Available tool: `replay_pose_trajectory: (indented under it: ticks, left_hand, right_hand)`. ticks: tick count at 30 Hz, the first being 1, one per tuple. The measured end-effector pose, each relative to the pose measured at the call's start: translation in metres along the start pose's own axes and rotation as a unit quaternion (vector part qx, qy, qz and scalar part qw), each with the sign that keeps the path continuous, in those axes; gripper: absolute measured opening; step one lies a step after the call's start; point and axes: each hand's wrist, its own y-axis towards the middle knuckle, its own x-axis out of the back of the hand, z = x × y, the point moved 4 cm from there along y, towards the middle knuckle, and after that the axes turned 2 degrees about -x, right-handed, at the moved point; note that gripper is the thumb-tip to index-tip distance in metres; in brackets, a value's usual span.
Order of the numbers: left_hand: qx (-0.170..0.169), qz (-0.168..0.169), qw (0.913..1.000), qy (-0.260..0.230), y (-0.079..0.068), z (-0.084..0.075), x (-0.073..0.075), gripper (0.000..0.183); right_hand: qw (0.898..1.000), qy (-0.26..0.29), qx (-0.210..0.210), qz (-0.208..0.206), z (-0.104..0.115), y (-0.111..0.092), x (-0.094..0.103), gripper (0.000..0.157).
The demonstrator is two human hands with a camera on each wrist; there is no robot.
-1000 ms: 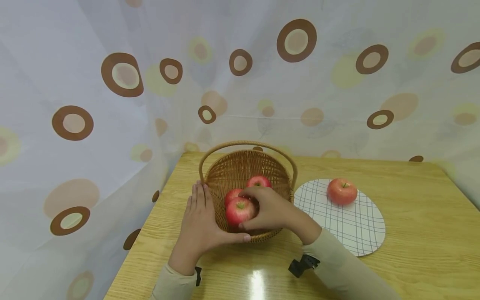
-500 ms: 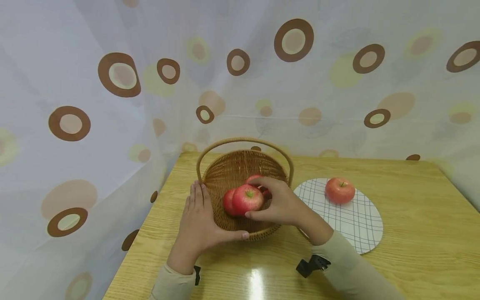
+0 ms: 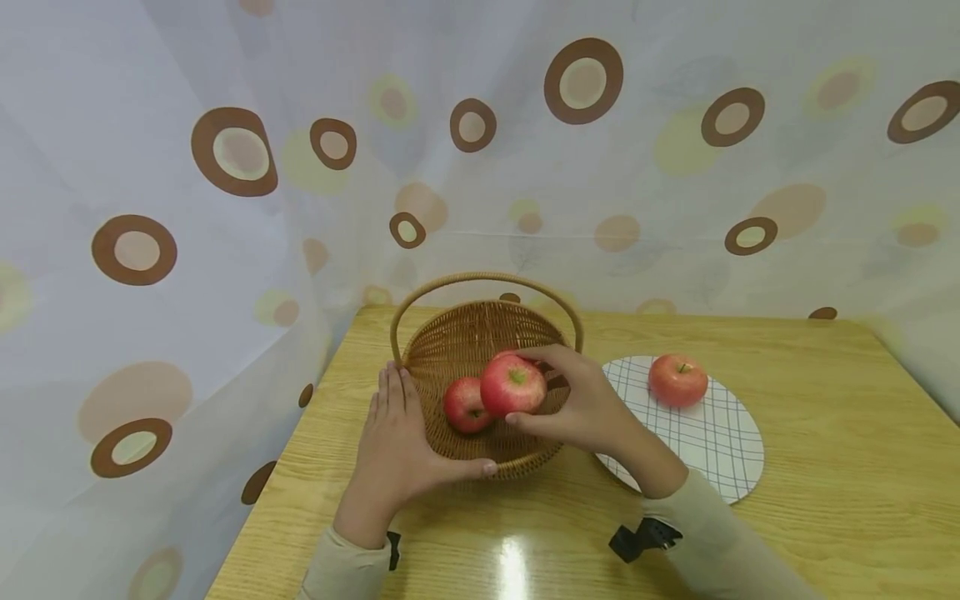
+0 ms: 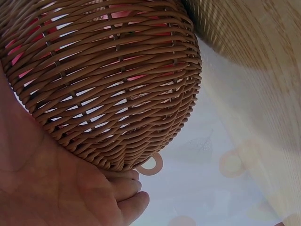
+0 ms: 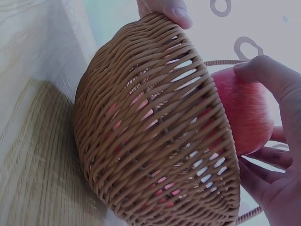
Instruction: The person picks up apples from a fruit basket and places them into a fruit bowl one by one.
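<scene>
My right hand [image 3: 581, 400] grips a red apple [image 3: 513, 385] between thumb and fingers, over the right part of a brown wicker basket [image 3: 450, 342]. In the right wrist view this apple [image 5: 244, 110] is level with the basket's rim. My left hand [image 3: 397, 458] lies along the basket's left and front rim, fingers straight and thumb stretched out; the left wrist view shows the palm against the wicker. A second apple [image 3: 467, 406] lies inside the basket. Another is mostly hidden behind the held one.
Right of the basket lies an oval white plaid mat [image 3: 705, 442] with an apple [image 3: 678, 381] on it. The basket's arched handle [image 3: 487, 276] stands up. A patterned curtain [image 3: 525, 167] closes off the back and left of the wooden table [image 3: 847, 433].
My right hand has lifted the apple up and to the right inside the basket, uncovering the apple beside it. The left hand has stayed on the rim.
</scene>
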Motion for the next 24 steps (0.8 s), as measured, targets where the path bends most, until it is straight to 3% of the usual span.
replay_pose_trajectory:
  ticks: [10,24]
  left_hand:
    - [0.005,0.001,1.0000,-0.006,-0.001,0.000,0.002,0.173]
    - [0.007,0.004,0.9998,-0.017,0.000,0.000,0.003,0.172]
  right_hand:
    - [0.999,-0.003,0.009,-0.039,-0.005,-0.012,0.017,0.072]
    - [0.999,-0.001,-0.001,-0.052,-0.013,-0.027,0.037,0.072]
